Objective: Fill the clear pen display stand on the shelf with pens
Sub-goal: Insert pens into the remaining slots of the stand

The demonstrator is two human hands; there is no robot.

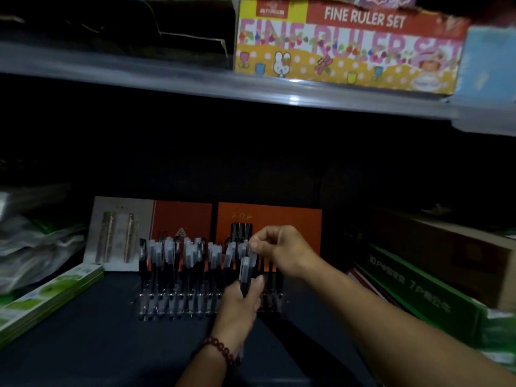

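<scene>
Already pens [190, 255] crowd the stand [156, 301]; left hand [240, 303] grips spare pens [246, 275], right hand [279, 250] pinches one pen [253, 256]

Clear pen display stand [195, 301]: 1, holding pens [170, 254] too crowded and blurred for an exact count, well over ten. Orange boxes [279, 219]: 2; card pack [117, 208]: 1, with 2 gold pens [107, 236]; ruler set box [349, 46]: 1. Hands: 2, left hand [241, 300] and right hand [279, 250]; bead bracelet [220, 350]: 1.

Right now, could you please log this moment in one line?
left hand: grips spare pens | right hand: pinches one pen | stand: holds many pens
</scene>
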